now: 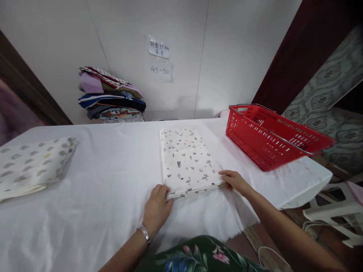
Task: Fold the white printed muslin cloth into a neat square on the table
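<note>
A white cloth [185, 162] with small prints of palms, birds and fruit lies folded in layers on the white-covered table [113, 166]. My left hand [157, 207], with a silver bracelet at its wrist, grips the cloth's near left corner. At the near right corner, my right hand [234, 181] pinches the layered edge between thumb and fingers. The undersides of both corners are hidden by my fingers.
Another folded cloth [34, 162] with grey cloud-like prints lies at the left. A red basket [261, 136] stands at the table's right. Folded fabrics [113, 98] are piled by the wall, below paper signs [161, 70]. A white stool [334, 211] stands at lower right.
</note>
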Tool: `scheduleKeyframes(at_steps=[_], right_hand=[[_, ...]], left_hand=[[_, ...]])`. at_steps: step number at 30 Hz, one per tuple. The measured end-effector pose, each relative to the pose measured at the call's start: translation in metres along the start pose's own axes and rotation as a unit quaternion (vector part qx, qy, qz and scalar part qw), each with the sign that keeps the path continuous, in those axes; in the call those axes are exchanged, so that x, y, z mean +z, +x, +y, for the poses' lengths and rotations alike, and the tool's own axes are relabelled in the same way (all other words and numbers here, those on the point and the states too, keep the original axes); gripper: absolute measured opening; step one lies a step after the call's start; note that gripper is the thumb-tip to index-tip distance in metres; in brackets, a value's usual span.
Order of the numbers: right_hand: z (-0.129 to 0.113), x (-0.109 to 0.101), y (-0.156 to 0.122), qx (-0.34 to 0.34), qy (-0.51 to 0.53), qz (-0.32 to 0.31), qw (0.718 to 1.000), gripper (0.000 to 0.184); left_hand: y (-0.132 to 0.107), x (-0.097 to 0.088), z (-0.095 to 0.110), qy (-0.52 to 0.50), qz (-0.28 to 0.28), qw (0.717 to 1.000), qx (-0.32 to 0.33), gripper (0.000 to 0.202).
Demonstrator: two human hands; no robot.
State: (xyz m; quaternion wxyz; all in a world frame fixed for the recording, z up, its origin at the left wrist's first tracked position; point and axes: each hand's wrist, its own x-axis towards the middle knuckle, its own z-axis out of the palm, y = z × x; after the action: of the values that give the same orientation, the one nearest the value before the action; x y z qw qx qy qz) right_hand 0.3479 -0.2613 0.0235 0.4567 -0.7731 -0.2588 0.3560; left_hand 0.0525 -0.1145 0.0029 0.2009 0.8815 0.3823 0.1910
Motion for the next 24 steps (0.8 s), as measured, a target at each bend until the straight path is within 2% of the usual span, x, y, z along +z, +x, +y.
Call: scheduleKeyframes(at_steps=[3,6,11,13,15,20,24], right_hand=[[0.001,-0.002,-0.001,-0.041,-0.022,0.035,0.998,0.039],[0.008,-0.003,-0.002,-0.021,-0.113,0.054,0.992,0.040],[0.013,-0.003,-0.001,-0.027,-0.277,0.059,0.959,0.022],[0.011,-0.001,0.000,-0.012,-0.300,0.052,0.953,0.017],[0.011,0.001,0.000,-0.012,-0.315,0.041,0.948,0.021],[0.012,0.002,0.005,-0.052,-0.351,0.046,0.934,0.024],[0.009,0.009,0.007,-0.036,-0.361,0.010,0.932,0.021]], left_hand=[[-0.001,0.001,0.002,0.014,0.002,1.000,-0.024,0.012],[-0.004,0.003,0.004,-0.003,-0.003,1.000,-0.010,0.015],[-0.005,0.005,0.002,-0.037,0.014,0.999,0.017,0.024],[-0.005,0.007,-0.001,-0.045,0.014,0.999,0.019,0.026],[-0.005,0.008,-0.004,-0.054,0.012,0.998,0.021,0.027],[-0.007,0.008,-0.005,-0.081,0.010,0.996,0.029,0.031],[-0.005,-0.002,-0.008,-0.091,0.026,0.995,0.037,0.033]])
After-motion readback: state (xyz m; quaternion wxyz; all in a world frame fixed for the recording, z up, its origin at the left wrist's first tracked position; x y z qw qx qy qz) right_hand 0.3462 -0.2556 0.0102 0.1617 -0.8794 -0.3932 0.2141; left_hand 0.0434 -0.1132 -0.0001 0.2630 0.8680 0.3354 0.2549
